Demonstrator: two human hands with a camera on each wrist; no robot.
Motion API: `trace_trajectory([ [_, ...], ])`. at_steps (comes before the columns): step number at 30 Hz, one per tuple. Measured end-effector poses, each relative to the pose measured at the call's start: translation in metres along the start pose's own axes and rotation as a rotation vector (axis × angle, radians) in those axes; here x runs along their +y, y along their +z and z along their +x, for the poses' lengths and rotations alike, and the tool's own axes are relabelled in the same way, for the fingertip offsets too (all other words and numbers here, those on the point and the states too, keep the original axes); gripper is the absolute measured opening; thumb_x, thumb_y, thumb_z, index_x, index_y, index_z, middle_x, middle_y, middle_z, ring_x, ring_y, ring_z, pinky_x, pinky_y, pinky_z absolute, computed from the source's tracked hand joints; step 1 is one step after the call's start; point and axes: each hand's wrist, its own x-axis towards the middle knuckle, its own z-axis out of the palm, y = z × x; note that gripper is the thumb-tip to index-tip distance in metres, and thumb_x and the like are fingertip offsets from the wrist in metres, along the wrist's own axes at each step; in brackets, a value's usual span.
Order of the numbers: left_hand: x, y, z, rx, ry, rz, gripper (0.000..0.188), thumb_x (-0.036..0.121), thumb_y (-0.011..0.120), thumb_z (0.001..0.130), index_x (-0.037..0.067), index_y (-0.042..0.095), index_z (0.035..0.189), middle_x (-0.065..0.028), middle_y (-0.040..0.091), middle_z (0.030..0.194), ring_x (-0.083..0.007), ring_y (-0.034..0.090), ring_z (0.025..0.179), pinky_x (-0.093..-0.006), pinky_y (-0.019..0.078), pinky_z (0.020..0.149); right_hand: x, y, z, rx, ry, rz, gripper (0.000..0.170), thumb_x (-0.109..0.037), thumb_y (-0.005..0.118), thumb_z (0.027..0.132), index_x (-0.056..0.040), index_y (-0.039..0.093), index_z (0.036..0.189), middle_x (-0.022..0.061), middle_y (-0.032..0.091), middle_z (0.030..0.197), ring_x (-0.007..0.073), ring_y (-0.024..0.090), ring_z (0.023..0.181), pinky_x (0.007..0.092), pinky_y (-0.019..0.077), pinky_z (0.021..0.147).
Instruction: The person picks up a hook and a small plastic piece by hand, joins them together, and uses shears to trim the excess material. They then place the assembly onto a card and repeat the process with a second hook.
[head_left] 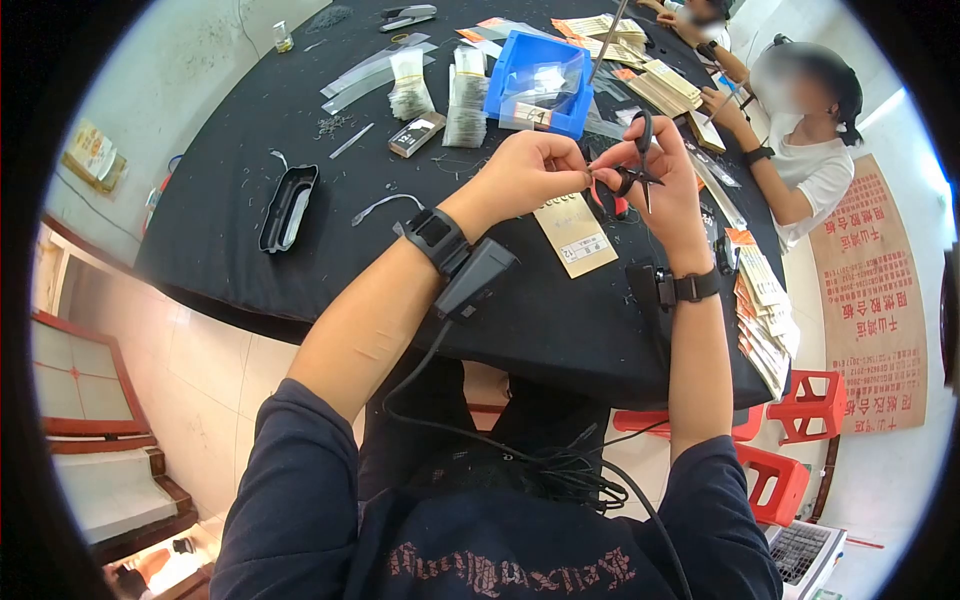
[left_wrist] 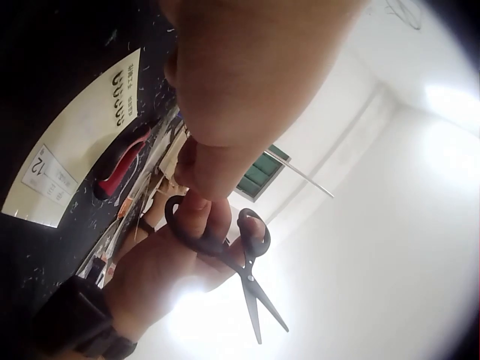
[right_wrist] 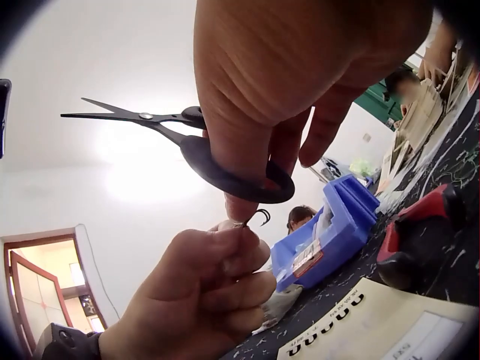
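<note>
My left hand (head_left: pixel 525 180) pinches a small dark fishhook (right_wrist: pixel 265 217) between thumb and fingertips; its curved bend pokes out above them in the right wrist view. Black scissors (left_wrist: pixel 250 277) hang on my right hand (head_left: pixel 678 205), fingers through the handle loops and the blades parted. The right fingertips meet the left ones at the hook. Below the hands lies a cream card (head_left: pixel 578 240) with a row of dark hook bends along one edge and a white label marked 12. Beside the card rests a red-and-black handled tool (right_wrist: pixel 420 217), partly hidden in the head view.
Ahead stands a blue bin (head_left: pixel 540 60) holding plastic bags. Left of it are stacks of small packets (head_left: pixel 465 110), a small box (head_left: pixel 416 133) and a black case (head_left: pixel 290 208). More cards (head_left: pixel 762 300) lie at the right edge. Another person (head_left: pixel 800 130) works at the far right.
</note>
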Motion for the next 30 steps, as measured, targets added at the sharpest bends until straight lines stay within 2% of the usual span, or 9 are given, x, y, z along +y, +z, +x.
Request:
trace_trajectory([
  [6, -0.004, -0.001, 0.001, 0.064, -0.003, 0.051, 0.014, 0.014, 0.069, 0.085, 0.002, 0.065, 0.079, 0.0040, 0.060, 0.072, -0.0019, 0.051, 0.066, -0.0192, 0.0403, 0.057, -0.001, 0.001, -0.001, 0.081, 0.106, 0.131, 0.038, -0.005, 0.070, 0.084, -0.0055, 0.041, 0.109, 0.0084, 0.064, 0.088, 0.0130, 0.063, 0.077, 0.0240, 0.0507, 0.068],
  [9, -0.002, -0.001, 0.001, 0.130, 0.053, 0.067, 0.013, 0.013, 0.069, 0.084, 0.001, 0.066, 0.080, 0.0032, 0.061, 0.072, -0.0023, 0.052, 0.066, -0.0199, 0.0411, 0.058, -0.007, 0.000, 0.000, 0.190, 0.107, 0.174, 0.043, -0.015, 0.071, 0.085, -0.0038, 0.040, 0.112, 0.0118, 0.062, 0.096, 0.0138, 0.062, 0.078, 0.0259, 0.0501, 0.068],
  [12, 0.002, -0.004, 0.000, 0.203, 0.100, 0.140, 0.012, 0.013, 0.068, 0.084, 0.001, 0.066, 0.081, 0.0029, 0.061, 0.072, -0.0026, 0.052, 0.065, -0.0204, 0.0412, 0.058, 0.008, -0.009, -0.001, 0.194, 0.141, -0.180, 0.055, -0.026, 0.074, 0.082, -0.0034, 0.037, 0.116, 0.0156, 0.059, 0.107, 0.0145, 0.061, 0.082, 0.0279, 0.0499, 0.069],
  [13, 0.003, -0.004, -0.001, 0.226, 0.110, 0.171, 0.012, 0.012, 0.068, 0.084, 0.001, 0.067, 0.082, 0.0028, 0.061, 0.072, -0.0027, 0.051, 0.065, -0.0205, 0.0411, 0.058, 0.004, -0.007, -0.001, 0.240, 0.211, -0.237, 0.054, -0.031, 0.079, 0.077, -0.0022, 0.044, 0.106, 0.0146, 0.056, 0.115, 0.0134, 0.060, 0.082, 0.0275, 0.0501, 0.069],
  [16, 0.004, -0.004, -0.001, 0.307, 0.135, 0.144, 0.011, 0.011, 0.068, 0.084, 0.001, 0.067, 0.083, 0.0028, 0.062, 0.075, -0.0027, 0.050, 0.066, -0.0201, 0.0403, 0.059, 0.015, -0.012, 0.002, 0.193, 0.081, -0.482, 0.047, -0.034, 0.082, 0.072, -0.0025, 0.051, 0.090, 0.0084, 0.059, 0.104, 0.0102, 0.056, 0.076, 0.0250, 0.0473, 0.065],
  [17, 0.003, -0.005, -0.001, 0.328, 0.150, 0.146, 0.011, 0.012, 0.068, 0.085, 0.001, 0.067, 0.084, 0.0029, 0.062, 0.075, -0.0027, 0.050, 0.066, -0.0199, 0.0401, 0.059, 0.016, -0.015, 0.001, 0.209, 0.172, -0.456, 0.043, -0.034, 0.083, 0.070, -0.0025, 0.054, 0.075, 0.0024, 0.058, 0.081, 0.0076, 0.050, 0.066, 0.0238, 0.0422, 0.058],
  [20, 0.003, -0.008, -0.001, 0.376, 0.188, 0.142, 0.011, 0.012, 0.067, 0.085, 0.001, 0.067, 0.085, 0.0032, 0.062, 0.078, -0.0025, 0.049, 0.067, -0.0194, 0.0396, 0.060, 0.005, -0.019, 0.000, 0.059, 0.278, -0.490, 0.036, -0.026, 0.081, 0.070, -0.0022, 0.054, 0.073, -0.0004, 0.051, 0.064, 0.0072, 0.044, 0.060, 0.0239, 0.0366, 0.053],
  [23, 0.003, -0.009, 0.000, 0.387, 0.206, 0.124, 0.011, 0.013, 0.067, 0.086, 0.002, 0.067, 0.086, 0.0035, 0.062, 0.078, -0.0023, 0.049, 0.068, -0.0189, 0.0396, 0.060, 0.001, -0.017, -0.002, 0.029, 0.259, -0.502, 0.028, -0.018, 0.075, 0.068, -0.0010, 0.053, 0.071, -0.0003, 0.049, 0.059, 0.0068, 0.042, 0.056, 0.0242, 0.0344, 0.050],
  [30, 0.007, -0.009, -0.002, 0.394, 0.220, 0.126, 0.012, 0.013, 0.067, 0.086, 0.002, 0.067, 0.086, 0.0043, 0.061, 0.076, -0.0018, 0.048, 0.067, -0.0185, 0.0393, 0.060, 0.003, -0.020, -0.001, -0.015, 0.289, -0.499, 0.023, -0.015, 0.072, 0.066, -0.0008, 0.055, 0.071, 0.0006, 0.050, 0.060, 0.0064, 0.042, 0.056, 0.0236, 0.0338, 0.050],
])
